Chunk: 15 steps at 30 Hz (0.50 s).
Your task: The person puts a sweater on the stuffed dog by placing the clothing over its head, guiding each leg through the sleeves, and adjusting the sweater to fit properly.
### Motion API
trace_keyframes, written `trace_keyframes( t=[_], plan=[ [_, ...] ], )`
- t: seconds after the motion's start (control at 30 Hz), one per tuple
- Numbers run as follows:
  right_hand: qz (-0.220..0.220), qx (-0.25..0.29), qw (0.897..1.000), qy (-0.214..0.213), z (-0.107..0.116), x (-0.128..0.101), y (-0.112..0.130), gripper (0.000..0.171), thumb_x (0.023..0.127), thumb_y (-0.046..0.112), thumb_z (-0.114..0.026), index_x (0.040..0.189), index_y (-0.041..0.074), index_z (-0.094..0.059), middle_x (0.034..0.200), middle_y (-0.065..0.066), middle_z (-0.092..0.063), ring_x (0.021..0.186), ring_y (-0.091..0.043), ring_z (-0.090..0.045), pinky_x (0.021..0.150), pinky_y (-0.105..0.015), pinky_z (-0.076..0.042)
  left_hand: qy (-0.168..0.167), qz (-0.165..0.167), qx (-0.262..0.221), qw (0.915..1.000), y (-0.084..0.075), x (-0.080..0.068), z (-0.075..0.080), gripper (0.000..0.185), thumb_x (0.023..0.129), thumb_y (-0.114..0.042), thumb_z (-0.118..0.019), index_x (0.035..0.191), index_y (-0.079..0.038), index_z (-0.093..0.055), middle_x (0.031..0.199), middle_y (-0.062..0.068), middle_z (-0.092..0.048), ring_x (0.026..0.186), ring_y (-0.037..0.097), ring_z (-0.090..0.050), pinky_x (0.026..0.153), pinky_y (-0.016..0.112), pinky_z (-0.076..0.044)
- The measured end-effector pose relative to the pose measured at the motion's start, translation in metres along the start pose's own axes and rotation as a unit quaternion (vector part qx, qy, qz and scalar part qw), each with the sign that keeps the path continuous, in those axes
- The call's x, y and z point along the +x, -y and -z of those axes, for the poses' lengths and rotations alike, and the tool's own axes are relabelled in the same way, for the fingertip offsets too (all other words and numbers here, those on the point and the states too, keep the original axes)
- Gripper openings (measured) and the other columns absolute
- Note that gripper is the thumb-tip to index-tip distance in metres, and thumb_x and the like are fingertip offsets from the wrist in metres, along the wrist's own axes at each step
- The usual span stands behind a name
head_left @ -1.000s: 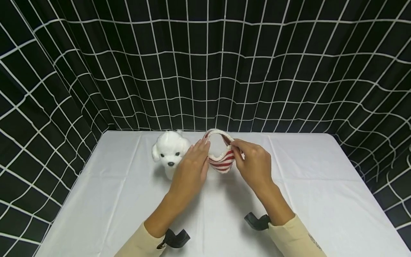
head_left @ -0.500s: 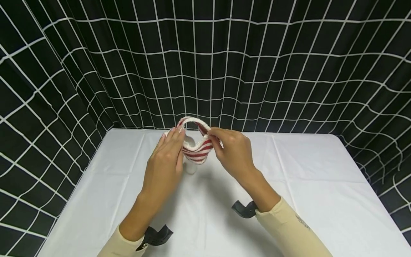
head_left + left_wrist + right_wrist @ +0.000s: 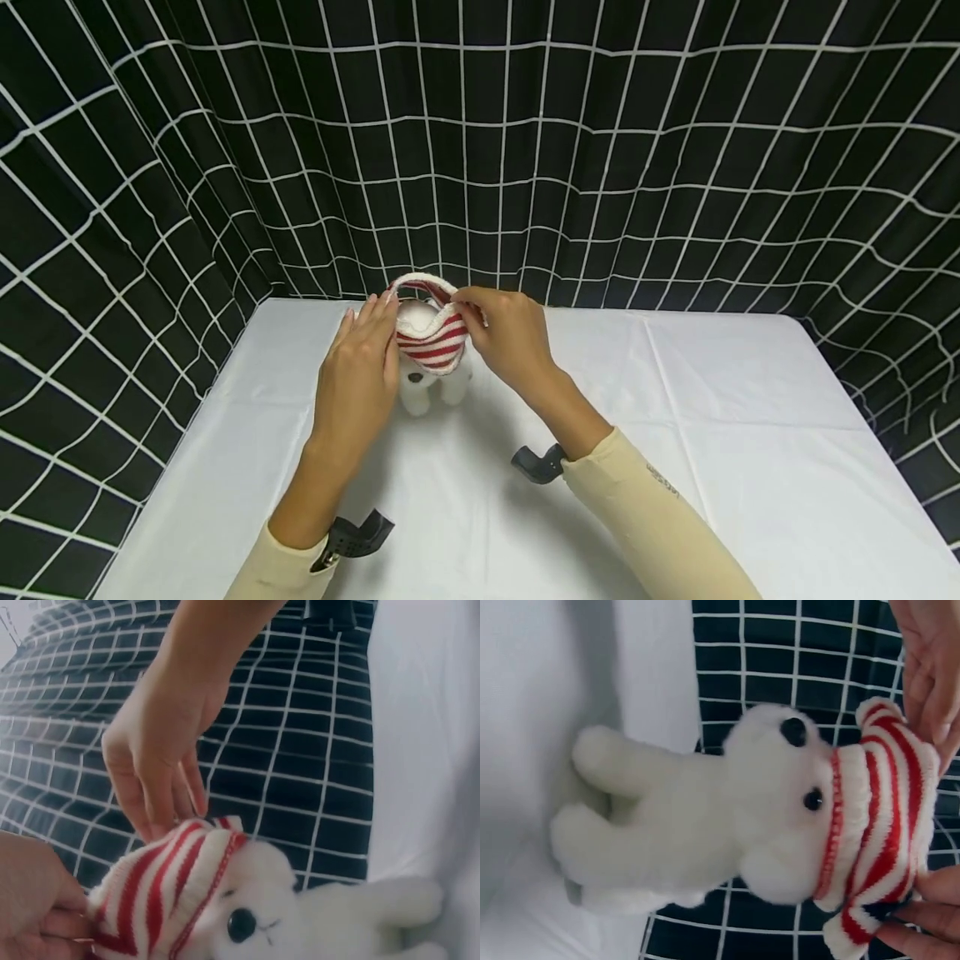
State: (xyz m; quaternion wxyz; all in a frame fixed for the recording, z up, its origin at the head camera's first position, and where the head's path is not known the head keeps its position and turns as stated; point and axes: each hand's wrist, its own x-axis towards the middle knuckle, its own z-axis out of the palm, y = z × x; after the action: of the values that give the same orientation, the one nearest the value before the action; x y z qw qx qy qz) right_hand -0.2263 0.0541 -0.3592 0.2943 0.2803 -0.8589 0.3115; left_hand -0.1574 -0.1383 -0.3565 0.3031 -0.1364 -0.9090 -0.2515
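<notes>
- Reaching forward from the near edge, two arms in cream long sleeves point(image 3: 637, 517) cross the bench covered with a white cloth point(image 3: 712, 433), each with a black strap at the wrist.
- Further on, the left hand point(image 3: 358, 375) has its fingers nearly straight, and their tips press the left edge of the red-and-white striped knitted hat point(image 3: 429, 337); in the left wrist view the thumb and fingers of this grip pinch the hat edge point(image 3: 71, 919).
- On the other side, the right hand point(image 3: 504, 333) pinches the right edge of the hat between thumb and fingertips, so the opening is stretched between both hands.
- Under the hat stands the small white plush dog with black eyes point(image 3: 431, 387), upright on the bench near its far edge, between the two hands.
- The hat sits on top of the dog's head, down to just above the eyes, as the right wrist view point(image 3: 877, 825) shows clearly.
- Behind everything hangs the black curtain with a white grid pattern point(image 3: 525, 150), around the far and side edges of the bench.
</notes>
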Motion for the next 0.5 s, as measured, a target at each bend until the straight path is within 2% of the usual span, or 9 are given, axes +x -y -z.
trace_keyframes(
  t=[0.07, 0.17, 0.27, 0.3, 0.33, 0.4, 0.5],
  plan=[
    [0.002, 0.003, 1.000, 0.006, -0.005, 0.000, -0.001, 0.011, 0.094, 0.009, -0.071, 0.103, 0.006, -0.078, 0.084, -0.004, -0.074, 0.061, -0.014, -0.055, 0.052, -0.033, -0.045, -0.003, 0.003, 0.003, 1.0000, 0.004, 0.002, -0.001, 0.038, 0.101, -0.004, -0.057, 0.138, 0.003, -0.059, 0.141, 0.015, -0.059, 0.136, 0.029, -0.052, 0.118, 0.049, -0.030],
    [0.023, -0.003, 1.000, -0.016, -0.007, -0.003, -0.002, 0.019, 0.094, 0.008, -0.070, 0.112, 0.005, -0.076, 0.103, -0.010, -0.076, 0.085, -0.020, -0.069, 0.072, -0.036, -0.057, -0.006, 0.009, 0.003, 0.9999, 0.010, 0.003, -0.003, 0.037, 0.102, -0.006, -0.057, 0.138, 0.002, -0.059, 0.140, 0.015, -0.059, 0.135, 0.029, -0.053, 0.118, 0.049, -0.031],
    [0.087, -0.003, 0.993, -0.086, -0.006, -0.012, -0.002, 0.021, 0.092, 0.002, -0.069, 0.112, 0.001, -0.075, 0.116, -0.014, -0.073, 0.108, -0.029, -0.068, 0.092, -0.042, -0.055, -0.003, 0.014, 0.004, 0.9999, 0.012, 0.004, -0.005, 0.037, 0.102, -0.006, -0.056, 0.138, 0.001, -0.060, 0.140, 0.014, -0.060, 0.135, 0.028, -0.053, 0.119, 0.048, -0.029],
    [0.118, -0.002, 0.987, -0.110, -0.006, -0.016, -0.002, 0.021, 0.090, 0.001, -0.069, 0.110, 0.000, -0.076, 0.113, -0.015, -0.074, 0.110, -0.032, -0.067, 0.095, -0.044, -0.054, -0.002, 0.015, 0.004, 0.9999, 0.012, 0.004, -0.006, 0.037, 0.102, -0.007, -0.056, 0.138, 0.000, -0.060, 0.140, 0.013, -0.060, 0.135, 0.028, -0.053, 0.119, 0.048, -0.029],
    [0.152, -0.003, 0.980, -0.128, -0.006, -0.021, -0.003, 0.019, 0.088, 0.002, -0.070, 0.105, -0.001, -0.076, 0.108, -0.014, -0.074, 0.105, -0.032, -0.068, 0.092, -0.044, -0.055, -0.001, 0.015, 0.004, 0.9999, 0.013, 0.005, -0.006, 0.037, 0.102, -0.006, -0.056, 0.138, 0.000, -0.060, 0.140, 0.013, -0.059, 0.135, 0.028, -0.053, 0.120, 0.048, -0.028],
    [0.217, -0.021, 0.967, -0.135, -0.008, -0.030, -0.003, 0.017, 0.084, 0.006, -0.074, 0.099, 0.000, -0.076, 0.099, -0.012, -0.074, 0.095, -0.031, -0.068, 0.086, -0.041, -0.056, -0.001, 0.014, 0.008, 0.9999, 0.013, 0.006, -0.006, 0.038, 0.102, -0.006, -0.057, 0.138, 0.000, -0.060, 0.140, 0.013, -0.059, 0.135, 0.028, -0.053, 0.119, 0.048, -0.028],
    [0.273, -0.077, 0.955, -0.088, -0.013, -0.040, -0.002, 0.024, 0.082, 0.018, -0.081, 0.101, 0.005, -0.074, 0.099, -0.009, -0.072, 0.094, -0.029, -0.066, 0.083, -0.040, -0.056, -0.004, 0.011, 0.014, 0.9998, 0.015, 0.007, -0.007, 0.037, 0.101, -0.007, -0.057, 0.138, 0.000, -0.060, 0.139, 0.013, -0.060, 0.135, 0.028, -0.053, 0.119, 0.050, -0.029]
  ],
)
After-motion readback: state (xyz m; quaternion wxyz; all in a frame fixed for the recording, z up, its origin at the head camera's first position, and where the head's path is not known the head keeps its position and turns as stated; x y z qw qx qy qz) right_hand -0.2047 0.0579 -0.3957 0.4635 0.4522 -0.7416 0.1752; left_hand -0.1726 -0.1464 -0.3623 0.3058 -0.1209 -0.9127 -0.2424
